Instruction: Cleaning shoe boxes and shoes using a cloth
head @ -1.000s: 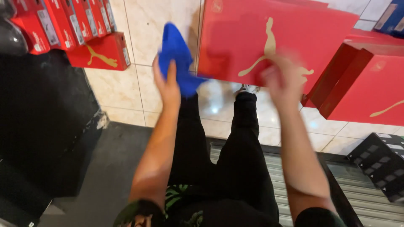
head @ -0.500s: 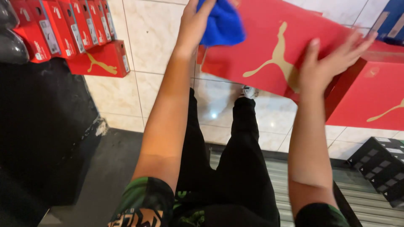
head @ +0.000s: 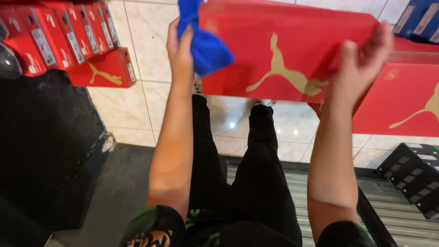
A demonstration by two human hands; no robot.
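We held a large red shoebox (head: 292,50) up before us over the pale tiled floor (head: 151,105), our right hand (head: 361,64) clamped on its right edge with the thumb across the lid and the fingers behind (the box's upper left corner lay hidden behind cloth). Our left hand (head: 180,48) was closed around a bunched blue cloth (head: 206,43), pressing it against the lid near that corner. More red boxes (head: 68,41) stood stacked to the left, another red box (head: 402,100) lay just behind the right hand, and a black crate (head: 411,176) sat lower right.
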